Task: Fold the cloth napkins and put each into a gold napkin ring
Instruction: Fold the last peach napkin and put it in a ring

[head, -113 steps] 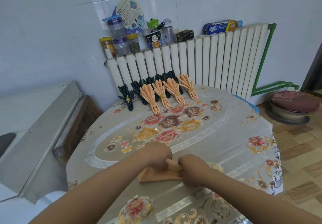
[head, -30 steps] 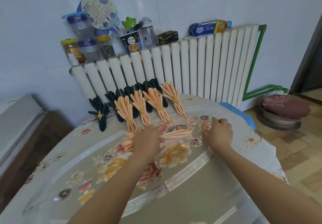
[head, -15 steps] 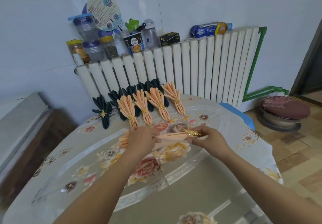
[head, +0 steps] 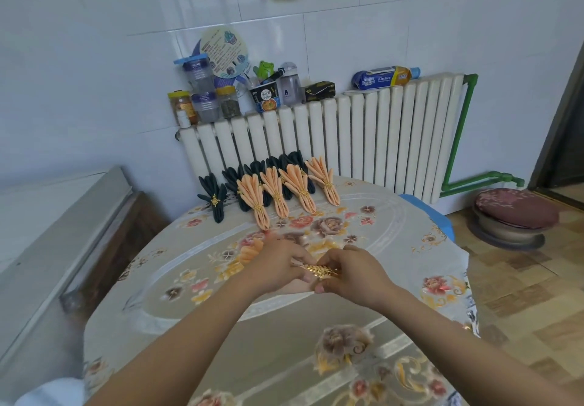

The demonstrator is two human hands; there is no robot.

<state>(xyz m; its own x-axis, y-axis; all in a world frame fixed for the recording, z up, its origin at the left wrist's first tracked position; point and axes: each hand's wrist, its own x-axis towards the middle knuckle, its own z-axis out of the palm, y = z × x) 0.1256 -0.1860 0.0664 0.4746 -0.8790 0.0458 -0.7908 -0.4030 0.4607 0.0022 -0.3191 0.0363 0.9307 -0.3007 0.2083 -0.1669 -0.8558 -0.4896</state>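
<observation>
Head view: left hand is gripping the pleated peach cloth napkin while right hand is pinching the gold leaf-patterned napkin ring, threading underway; next, probably sliding it toward mid-napkin.

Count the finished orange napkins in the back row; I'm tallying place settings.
4, side by side in front of the radiator: orange napkin, second, third, fourth. A fifth, unfinished, is in the hands.
</observation>
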